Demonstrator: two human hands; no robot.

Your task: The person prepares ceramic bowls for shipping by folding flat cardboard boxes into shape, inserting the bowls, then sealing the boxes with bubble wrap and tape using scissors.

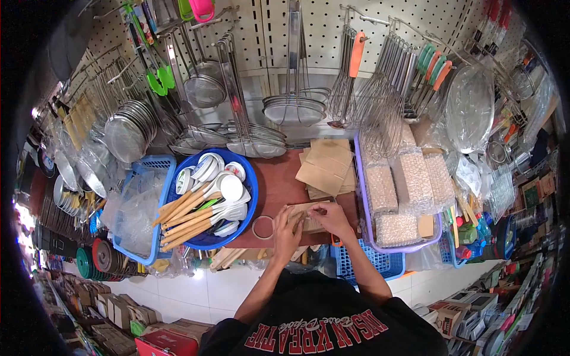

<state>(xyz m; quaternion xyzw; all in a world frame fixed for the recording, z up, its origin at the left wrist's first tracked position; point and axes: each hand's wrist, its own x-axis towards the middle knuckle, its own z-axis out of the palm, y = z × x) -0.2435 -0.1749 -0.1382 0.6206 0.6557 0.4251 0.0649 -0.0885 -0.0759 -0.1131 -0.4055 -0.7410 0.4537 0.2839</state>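
On the red-brown table, a piece of brown cardboard lies under both hands near the front edge. My left hand rests at its left side with the fingers bent towards it. From the right, my right hand reaches over the cardboard with thumb and fingertips together; anything between them is too small to make out. A ring of tape lies just left of my left hand. Behind the hands sits a stack of flat cardboard pieces.
A blue round basket of wooden-handled utensils stands left, beside a blue rectangular basket with plastic bags. At right, a purple basket holds bubble-wrapped packages. Strainers and whisks hang behind.
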